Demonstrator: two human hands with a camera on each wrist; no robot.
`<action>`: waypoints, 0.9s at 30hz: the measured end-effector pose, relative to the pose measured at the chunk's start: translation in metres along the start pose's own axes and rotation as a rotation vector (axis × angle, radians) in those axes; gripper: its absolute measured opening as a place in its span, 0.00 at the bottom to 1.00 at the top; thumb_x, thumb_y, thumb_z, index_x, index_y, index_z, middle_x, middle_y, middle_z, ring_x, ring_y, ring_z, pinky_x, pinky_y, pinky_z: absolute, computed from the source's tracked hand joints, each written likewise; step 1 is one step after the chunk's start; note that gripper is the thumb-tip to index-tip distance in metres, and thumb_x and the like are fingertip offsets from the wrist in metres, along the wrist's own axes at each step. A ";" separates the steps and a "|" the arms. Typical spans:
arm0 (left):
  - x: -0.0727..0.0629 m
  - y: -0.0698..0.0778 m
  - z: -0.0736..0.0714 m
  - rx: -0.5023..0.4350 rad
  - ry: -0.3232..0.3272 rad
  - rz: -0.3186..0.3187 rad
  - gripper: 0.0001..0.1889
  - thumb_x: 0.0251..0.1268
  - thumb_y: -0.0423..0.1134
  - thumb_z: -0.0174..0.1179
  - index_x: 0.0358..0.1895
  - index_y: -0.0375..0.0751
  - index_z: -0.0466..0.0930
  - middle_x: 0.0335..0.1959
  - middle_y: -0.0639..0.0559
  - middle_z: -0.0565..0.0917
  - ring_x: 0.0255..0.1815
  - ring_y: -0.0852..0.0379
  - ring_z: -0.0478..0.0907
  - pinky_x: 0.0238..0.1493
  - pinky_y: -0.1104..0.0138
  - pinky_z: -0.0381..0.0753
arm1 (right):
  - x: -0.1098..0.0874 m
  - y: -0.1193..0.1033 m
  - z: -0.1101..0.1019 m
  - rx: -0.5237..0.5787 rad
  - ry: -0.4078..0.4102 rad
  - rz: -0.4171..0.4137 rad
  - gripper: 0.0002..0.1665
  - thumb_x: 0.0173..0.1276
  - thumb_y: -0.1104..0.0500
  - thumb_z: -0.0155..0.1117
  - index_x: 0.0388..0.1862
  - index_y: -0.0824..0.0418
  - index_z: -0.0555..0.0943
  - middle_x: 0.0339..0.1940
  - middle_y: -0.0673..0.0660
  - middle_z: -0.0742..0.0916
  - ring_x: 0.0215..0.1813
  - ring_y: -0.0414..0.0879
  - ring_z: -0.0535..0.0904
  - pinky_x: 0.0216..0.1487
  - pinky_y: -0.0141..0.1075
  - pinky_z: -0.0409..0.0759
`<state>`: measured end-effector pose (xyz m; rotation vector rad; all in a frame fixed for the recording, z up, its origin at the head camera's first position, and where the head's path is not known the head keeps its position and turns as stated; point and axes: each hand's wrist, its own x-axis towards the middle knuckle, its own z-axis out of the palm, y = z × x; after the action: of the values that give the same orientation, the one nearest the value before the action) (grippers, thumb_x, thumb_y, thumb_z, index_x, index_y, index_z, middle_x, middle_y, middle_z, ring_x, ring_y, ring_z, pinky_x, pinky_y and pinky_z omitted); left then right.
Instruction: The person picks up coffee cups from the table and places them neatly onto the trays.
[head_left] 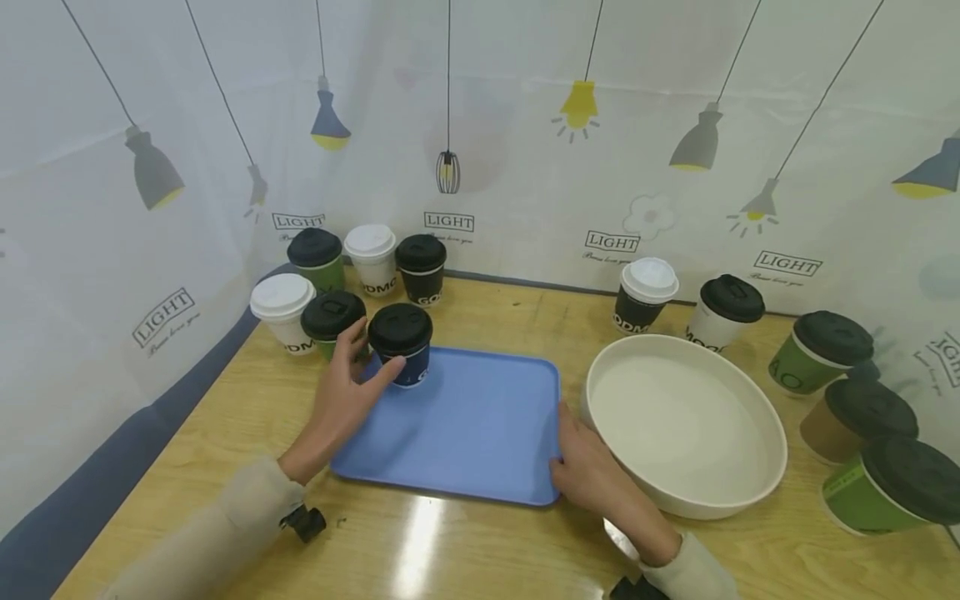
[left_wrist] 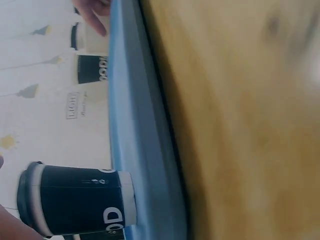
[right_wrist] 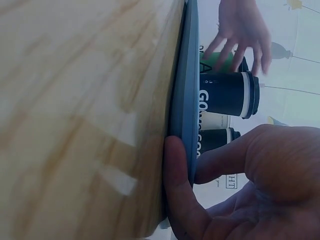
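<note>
A dark blue paper cup with a black lid [head_left: 408, 368] stands upright on the far left corner of a blue tray [head_left: 468, 429]. My left hand [head_left: 347, 404] is at this cup, thumb in front and fingers on its left side. In the right wrist view the fingers of the left hand [right_wrist: 245, 30] look straight and spread beside the cup [right_wrist: 220, 95]. My right hand [head_left: 596, 467] grips the tray's right edge, thumb on top and a finger [right_wrist: 176, 155] underneath. Just behind the left fingers stands a green cup with a black lid [head_left: 333, 312].
White-lidded cups [head_left: 283, 304] and black-lidded cups [head_left: 422, 267] stand at the back left. A round cream dish [head_left: 686, 425] sits right of the tray, close to my right hand. Several more lidded cups [head_left: 821, 350] line the right side. A printed curtain [head_left: 517, 167] hangs behind the wooden table.
</note>
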<state>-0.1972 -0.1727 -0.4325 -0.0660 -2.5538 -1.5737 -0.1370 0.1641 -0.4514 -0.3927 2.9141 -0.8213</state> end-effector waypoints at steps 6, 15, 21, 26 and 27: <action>-0.031 0.002 -0.018 -0.028 0.057 -0.005 0.35 0.74 0.54 0.62 0.77 0.45 0.62 0.71 0.38 0.75 0.69 0.39 0.78 0.70 0.46 0.78 | -0.001 0.000 -0.003 -0.007 0.004 -0.012 0.47 0.60 0.71 0.59 0.76 0.84 0.54 0.66 0.83 0.76 0.66 0.68 0.77 0.65 0.58 0.79; -0.022 -0.011 -0.047 -0.040 0.192 -0.043 0.35 0.75 0.54 0.61 0.79 0.52 0.62 0.72 0.45 0.74 0.73 0.47 0.72 0.58 0.77 0.73 | 0.000 0.001 -0.006 0.005 -0.004 0.005 0.48 0.60 0.70 0.58 0.77 0.84 0.52 0.68 0.83 0.75 0.68 0.67 0.76 0.66 0.58 0.78; -0.001 -0.022 -0.054 -0.081 0.244 -0.047 0.41 0.70 0.52 0.67 0.82 0.56 0.56 0.79 0.47 0.65 0.76 0.45 0.67 0.68 0.65 0.78 | 0.001 0.000 -0.006 0.020 -0.009 0.018 0.48 0.61 0.71 0.59 0.77 0.83 0.52 0.68 0.83 0.74 0.68 0.67 0.76 0.67 0.59 0.78; 0.017 -0.032 -0.049 -0.097 0.285 0.022 0.47 0.64 0.46 0.73 0.82 0.49 0.55 0.78 0.42 0.66 0.76 0.42 0.67 0.70 0.46 0.71 | 0.000 -0.001 -0.004 0.026 -0.011 0.022 0.48 0.60 0.71 0.59 0.78 0.83 0.53 0.67 0.82 0.76 0.67 0.67 0.77 0.66 0.58 0.79; 0.020 -0.034 -0.047 -0.086 0.296 0.030 0.48 0.63 0.45 0.73 0.82 0.47 0.55 0.77 0.41 0.67 0.75 0.42 0.67 0.70 0.45 0.71 | 0.000 -0.002 -0.003 0.026 -0.010 0.021 0.48 0.60 0.71 0.59 0.78 0.83 0.53 0.67 0.82 0.76 0.66 0.67 0.77 0.65 0.58 0.79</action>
<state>-0.2160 -0.2307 -0.4392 0.1107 -2.2500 -1.5519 -0.1367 0.1645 -0.4478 -0.3617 2.8904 -0.8502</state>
